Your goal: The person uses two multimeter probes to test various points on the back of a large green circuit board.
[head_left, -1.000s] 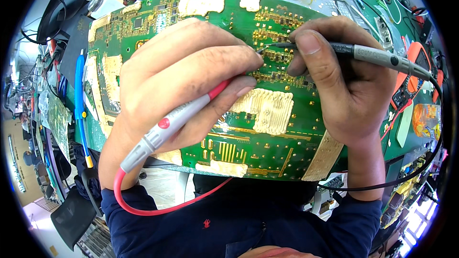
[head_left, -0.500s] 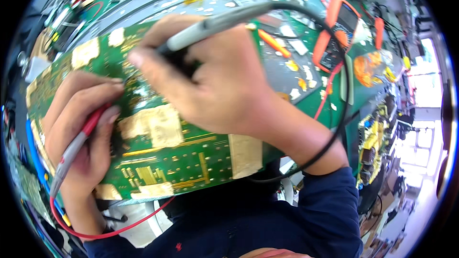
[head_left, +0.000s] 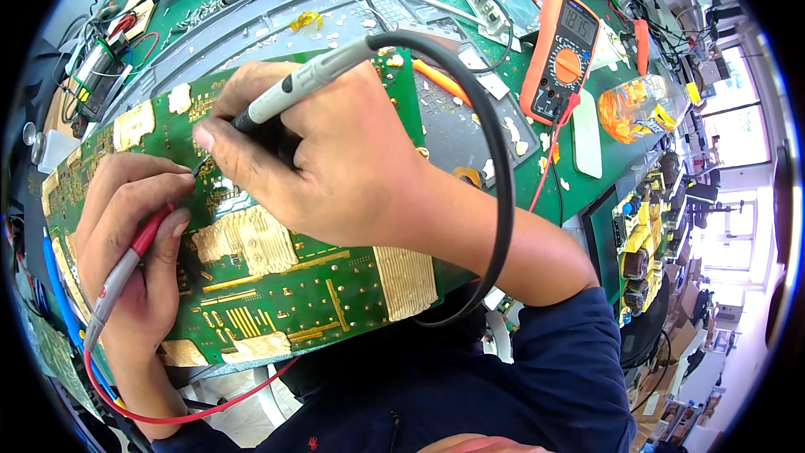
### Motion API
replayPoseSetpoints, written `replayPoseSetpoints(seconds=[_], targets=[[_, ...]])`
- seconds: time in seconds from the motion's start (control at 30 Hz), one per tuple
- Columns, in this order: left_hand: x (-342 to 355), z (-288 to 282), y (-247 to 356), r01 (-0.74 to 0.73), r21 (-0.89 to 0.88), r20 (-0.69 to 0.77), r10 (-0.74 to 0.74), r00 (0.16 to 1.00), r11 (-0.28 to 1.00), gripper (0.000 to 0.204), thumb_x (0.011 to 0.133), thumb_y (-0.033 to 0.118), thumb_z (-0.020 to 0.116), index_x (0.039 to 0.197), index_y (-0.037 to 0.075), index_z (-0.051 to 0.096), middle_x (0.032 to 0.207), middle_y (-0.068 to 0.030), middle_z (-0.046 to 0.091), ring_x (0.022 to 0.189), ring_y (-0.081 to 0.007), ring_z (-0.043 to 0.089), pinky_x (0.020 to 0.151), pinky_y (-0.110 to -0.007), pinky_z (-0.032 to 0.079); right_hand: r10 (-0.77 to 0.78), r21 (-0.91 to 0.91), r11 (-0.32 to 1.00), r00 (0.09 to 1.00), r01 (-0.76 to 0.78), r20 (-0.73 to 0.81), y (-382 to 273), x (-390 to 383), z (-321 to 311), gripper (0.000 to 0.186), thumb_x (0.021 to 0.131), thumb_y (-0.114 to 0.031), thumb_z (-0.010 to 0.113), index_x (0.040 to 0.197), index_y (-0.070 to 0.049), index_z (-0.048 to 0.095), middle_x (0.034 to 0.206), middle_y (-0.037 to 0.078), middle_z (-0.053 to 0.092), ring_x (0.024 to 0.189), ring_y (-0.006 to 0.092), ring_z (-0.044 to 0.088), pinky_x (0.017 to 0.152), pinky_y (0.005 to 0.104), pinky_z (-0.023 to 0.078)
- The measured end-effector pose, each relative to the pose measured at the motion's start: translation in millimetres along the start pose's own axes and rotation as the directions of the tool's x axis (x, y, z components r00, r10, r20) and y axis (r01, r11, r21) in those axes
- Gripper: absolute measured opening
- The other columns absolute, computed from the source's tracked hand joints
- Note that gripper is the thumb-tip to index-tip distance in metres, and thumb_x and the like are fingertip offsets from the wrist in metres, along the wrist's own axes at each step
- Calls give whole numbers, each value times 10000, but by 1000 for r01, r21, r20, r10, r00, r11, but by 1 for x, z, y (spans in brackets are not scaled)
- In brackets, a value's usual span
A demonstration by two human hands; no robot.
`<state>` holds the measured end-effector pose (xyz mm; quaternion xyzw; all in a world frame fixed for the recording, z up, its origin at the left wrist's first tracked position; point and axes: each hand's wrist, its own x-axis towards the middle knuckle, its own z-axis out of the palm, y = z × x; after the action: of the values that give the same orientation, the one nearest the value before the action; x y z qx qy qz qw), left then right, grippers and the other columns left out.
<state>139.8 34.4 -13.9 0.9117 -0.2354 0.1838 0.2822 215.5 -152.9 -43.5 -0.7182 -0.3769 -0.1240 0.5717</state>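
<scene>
A large green circuit board (head_left: 306,289) with gold traces and cream-coloured patches lies tilted before me. My right hand (head_left: 323,164) is closed round a grey test probe (head_left: 306,80) with a black lead, held like a pen over the board's middle. My left hand (head_left: 134,231) grips a red-and-grey test probe (head_left: 126,275), its red lead looping below the wrist. The fingertips of both hands come close together at the board; a dark tip shows there, but exact contact cannot be made out.
An orange multimeter (head_left: 563,59) with a lit display stands at the far right, leads plugged in. Beside it lie a clear jar (head_left: 641,109) with orange bits and a pale green strip (head_left: 587,134). A grey tray (head_left: 251,38) holds scraps behind the board. Another populated board (head_left: 641,252) is at right.
The whole scene has shifted somewhat left in view, and the earlier blur is gone. Both hands keep their probes at about the same part of the board.
</scene>
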Motion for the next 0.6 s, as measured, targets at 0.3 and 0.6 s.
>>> replayPoseSetpoints(seconds=[0.3,0.6], targets=[[-2,-7,-3,-88,-18,-23,88,996,996,186,762,-19,644,948,-18,648,899,-149,633,797,-266,607,711,-321,471,115,-28,993,990,-113,84,-13,-5,-4,76,890,-66,646,862,5,653,660,20,615,580,72,587,499,216,446],[-12,-5,-18,-142,-27,-56,141,988,989,212,735,64,716,934,7,669,906,-129,653,781,-266,611,683,-332,466,135,-50,990,983,-130,123,-14,-6,1,134,928,-88,617,918,44,640,718,51,634,630,87,611,568,189,463]])
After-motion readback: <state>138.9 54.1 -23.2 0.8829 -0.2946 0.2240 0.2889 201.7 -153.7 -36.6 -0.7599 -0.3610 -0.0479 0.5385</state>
